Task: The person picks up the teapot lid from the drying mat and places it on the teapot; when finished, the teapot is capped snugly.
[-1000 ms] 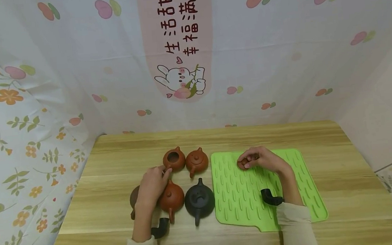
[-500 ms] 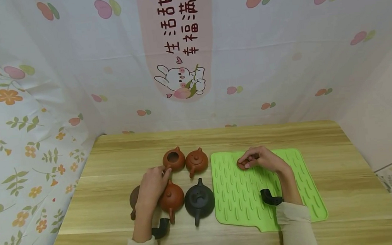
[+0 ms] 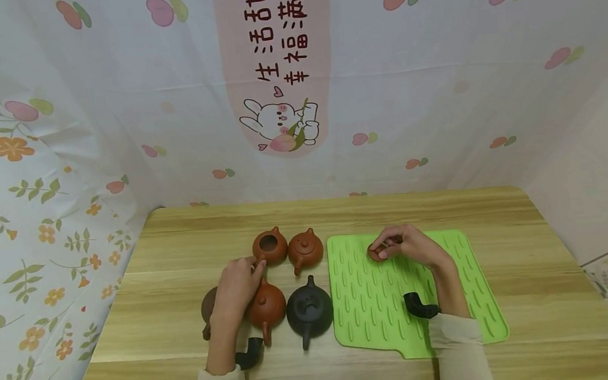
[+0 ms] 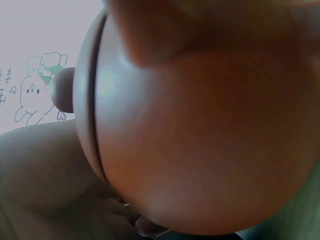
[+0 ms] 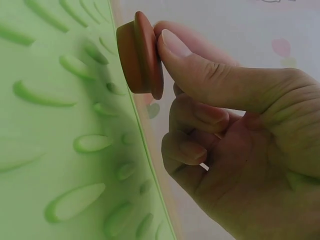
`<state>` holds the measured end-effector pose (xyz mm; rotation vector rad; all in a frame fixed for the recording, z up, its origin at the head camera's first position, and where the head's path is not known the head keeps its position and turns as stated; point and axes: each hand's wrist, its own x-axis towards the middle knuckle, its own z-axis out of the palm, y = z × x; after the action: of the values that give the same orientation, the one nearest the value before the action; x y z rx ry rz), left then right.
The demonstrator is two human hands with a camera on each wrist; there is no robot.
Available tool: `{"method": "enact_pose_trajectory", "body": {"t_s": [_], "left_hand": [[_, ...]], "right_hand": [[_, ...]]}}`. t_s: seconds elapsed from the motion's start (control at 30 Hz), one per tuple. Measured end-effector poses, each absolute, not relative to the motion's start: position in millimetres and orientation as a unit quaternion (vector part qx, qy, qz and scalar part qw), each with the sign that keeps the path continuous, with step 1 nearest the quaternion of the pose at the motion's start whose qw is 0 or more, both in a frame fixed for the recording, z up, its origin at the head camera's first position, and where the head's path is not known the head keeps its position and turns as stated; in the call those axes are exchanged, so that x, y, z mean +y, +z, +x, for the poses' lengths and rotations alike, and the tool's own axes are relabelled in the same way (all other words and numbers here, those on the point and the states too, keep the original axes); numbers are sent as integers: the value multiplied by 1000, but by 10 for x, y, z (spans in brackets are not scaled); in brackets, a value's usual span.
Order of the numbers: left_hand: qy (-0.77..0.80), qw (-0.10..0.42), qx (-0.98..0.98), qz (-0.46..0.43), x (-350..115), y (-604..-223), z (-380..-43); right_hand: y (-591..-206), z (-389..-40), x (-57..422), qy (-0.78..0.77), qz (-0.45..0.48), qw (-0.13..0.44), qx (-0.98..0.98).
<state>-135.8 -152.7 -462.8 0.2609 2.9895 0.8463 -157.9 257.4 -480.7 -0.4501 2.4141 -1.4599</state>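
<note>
My right hand [image 3: 408, 246] pinches a small reddish-brown teapot lid [image 5: 140, 57] between thumb and forefinger. Its plug side faces the green ridged mat [image 3: 357, 306], and the fingers hide its knob. Whether the lid touches the mat I cannot tell. On the left, my left hand [image 3: 240, 283] has its fingertips at the near side of a lidless reddish-brown teapot [image 3: 282, 253], seemingly holding its handle, which is covered. Just right of that wrist stands a lidded reddish-brown teapot [image 3: 271, 310], whose round body fills much of the left wrist view.
Another lidded reddish-brown teapot [image 3: 310, 256] stands beside the lidless one. A black teapot [image 3: 310, 313] sits between it and the front edge, close to the mat. A dark brown teapot [image 3: 208, 305] is partly hidden behind the left forearm. A printed curtain [image 3: 195, 127] hangs behind the table.
</note>
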Motion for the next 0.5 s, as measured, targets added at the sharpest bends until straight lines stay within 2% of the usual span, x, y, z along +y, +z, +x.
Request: {"method": "enact_pose_trajectory", "body": {"t_s": [0.33,0.5], "left_hand": [[270,1,959,89,-1528,-4646,-1351],[272,-25,956,104,-1546,-4707,-1366]], "right_hand": [[-4788,-1576,2545,-510,-139,147,836],[-4791,-1582,2537,-514,-135,146,835]]}}
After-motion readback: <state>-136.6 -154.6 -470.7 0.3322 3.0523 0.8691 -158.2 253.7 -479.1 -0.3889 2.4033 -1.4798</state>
